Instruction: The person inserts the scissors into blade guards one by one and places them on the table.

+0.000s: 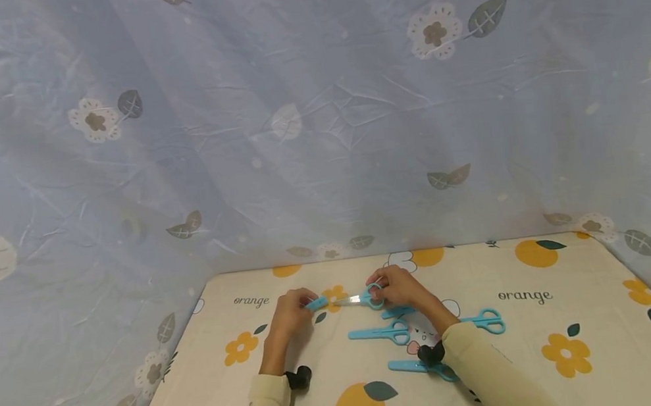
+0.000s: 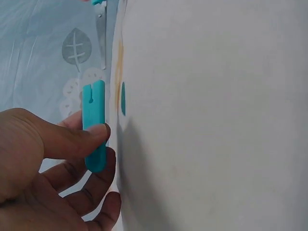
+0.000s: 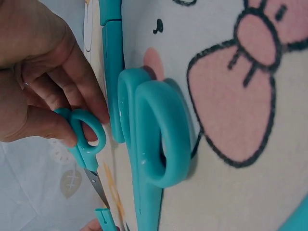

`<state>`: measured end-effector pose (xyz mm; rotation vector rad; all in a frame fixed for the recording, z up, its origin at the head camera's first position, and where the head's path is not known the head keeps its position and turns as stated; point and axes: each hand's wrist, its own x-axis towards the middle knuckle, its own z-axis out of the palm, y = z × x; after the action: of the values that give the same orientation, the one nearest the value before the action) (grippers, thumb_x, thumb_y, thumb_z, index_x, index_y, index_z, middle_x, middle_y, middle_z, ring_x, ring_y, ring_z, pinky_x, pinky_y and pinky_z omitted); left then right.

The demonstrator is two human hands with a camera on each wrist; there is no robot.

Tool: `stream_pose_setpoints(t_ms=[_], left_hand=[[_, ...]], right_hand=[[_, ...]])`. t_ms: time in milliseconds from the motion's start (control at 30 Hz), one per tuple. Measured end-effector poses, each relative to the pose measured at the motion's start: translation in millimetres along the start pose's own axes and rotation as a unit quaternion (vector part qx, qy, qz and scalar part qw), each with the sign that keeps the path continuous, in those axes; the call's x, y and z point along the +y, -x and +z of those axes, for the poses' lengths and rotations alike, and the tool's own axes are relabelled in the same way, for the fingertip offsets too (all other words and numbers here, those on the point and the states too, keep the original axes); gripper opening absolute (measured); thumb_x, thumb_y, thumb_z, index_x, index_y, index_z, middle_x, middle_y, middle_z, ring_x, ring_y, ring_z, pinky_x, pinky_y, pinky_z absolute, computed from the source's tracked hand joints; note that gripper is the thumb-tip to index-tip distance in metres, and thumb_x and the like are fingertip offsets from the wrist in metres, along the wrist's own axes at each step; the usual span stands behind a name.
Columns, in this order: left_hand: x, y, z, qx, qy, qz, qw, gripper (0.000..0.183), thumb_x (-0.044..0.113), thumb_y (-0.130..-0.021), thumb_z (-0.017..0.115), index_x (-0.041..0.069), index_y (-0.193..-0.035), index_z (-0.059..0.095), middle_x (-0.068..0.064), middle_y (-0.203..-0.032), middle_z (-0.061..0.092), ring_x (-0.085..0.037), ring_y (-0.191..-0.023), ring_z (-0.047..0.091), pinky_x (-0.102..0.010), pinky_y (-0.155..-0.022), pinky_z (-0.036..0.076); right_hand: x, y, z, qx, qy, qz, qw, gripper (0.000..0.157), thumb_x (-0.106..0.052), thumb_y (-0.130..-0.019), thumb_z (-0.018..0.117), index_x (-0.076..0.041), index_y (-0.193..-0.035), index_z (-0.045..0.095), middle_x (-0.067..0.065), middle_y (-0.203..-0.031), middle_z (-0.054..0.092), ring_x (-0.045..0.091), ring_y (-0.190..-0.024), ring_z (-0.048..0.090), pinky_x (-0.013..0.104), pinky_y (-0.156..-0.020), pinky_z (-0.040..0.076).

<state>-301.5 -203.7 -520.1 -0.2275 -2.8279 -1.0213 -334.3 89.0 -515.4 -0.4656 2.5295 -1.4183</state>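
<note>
Between thumb and fingers, my left hand [image 1: 292, 310] pinches a turquoise blade cover [image 2: 95, 120], its slotted end pointing at the scissors. My right hand [image 1: 396, 285] grips a pair of scissors [image 1: 365, 298] by its turquoise finger loops. The bare metal blade [image 3: 96, 186] points left at the cover, with its tip just short of the slot. Below the right hand, a covered pair of scissors [image 1: 378, 334] lies on the cloth. Another turquoise piece [image 1: 398, 312] sits just under that hand, partly hidden.
Near the right forearm lie more turquoise scissors [image 1: 489, 321] and a covered pair [image 1: 408, 365], both partly hidden by the arm. A cream cloth [image 1: 587, 308] printed with oranges and flowers covers the table. Behind it hangs a pale blue patterned curtain [image 1: 318, 131].
</note>
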Motion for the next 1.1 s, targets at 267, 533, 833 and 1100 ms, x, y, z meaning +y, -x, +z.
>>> stream_pose_setpoints(t_ms=[267,533,833,1100], left_hand=[[2.4,-2.4,-8.1,-0.016,0.027,-0.025,0.9992,0.024,-0.007,-0.089,0.073,0.003,-0.109,0.081,-0.017,-0.105,0.08,-0.032,-0.093,0.077,-0.048,-0.086,0.062],[3.4,1.6,-12.9,-0.036,0.07,-0.041,0.996,0.019,0.003,-0.094,0.078,0.005,-0.112,0.082,-0.016,-0.108,0.081,-0.029,-0.095,0.078,-0.036,-0.073,0.063],[4.0,6.2,-17.0,-0.055,0.133,-0.043,0.9887,0.02,0.0,-0.096,0.073,0.004,-0.113,0.081,-0.015,-0.102,0.08,-0.027,-0.078,0.075,-0.04,-0.067,0.061],[11.1,5.0,-21.3,-0.064,0.168,-0.06,0.9818,0.02,0.001,-0.098,0.073,0.006,-0.114,0.082,-0.013,-0.098,0.081,-0.031,-0.078,0.073,-0.043,-0.069,0.06]], right_hand=[[4.4,0.4,-2.0,-0.039,-0.115,0.035,0.992,0.027,0.003,-0.101,0.068,0.008,-0.128,0.069,0.018,-0.102,0.08,0.025,-0.083,0.079,0.037,-0.072,0.066],[7.9,4.7,-10.2,-0.066,-0.166,0.025,0.984,0.039,-0.001,-0.103,0.066,0.014,-0.138,0.06,0.024,-0.11,0.079,0.024,-0.09,0.079,0.039,-0.078,0.067],[9.8,14.7,-22.2,-0.062,-0.192,0.035,0.979,0.046,-0.007,-0.105,0.067,0.012,-0.145,0.056,0.019,-0.114,0.077,0.022,-0.096,0.077,0.039,-0.086,0.066],[6.6,27.4,-37.7,-0.044,-0.194,0.036,0.979,0.048,-0.009,-0.106,0.067,0.012,-0.147,0.054,0.011,-0.11,0.078,0.017,-0.095,0.077,0.042,-0.092,0.065]])
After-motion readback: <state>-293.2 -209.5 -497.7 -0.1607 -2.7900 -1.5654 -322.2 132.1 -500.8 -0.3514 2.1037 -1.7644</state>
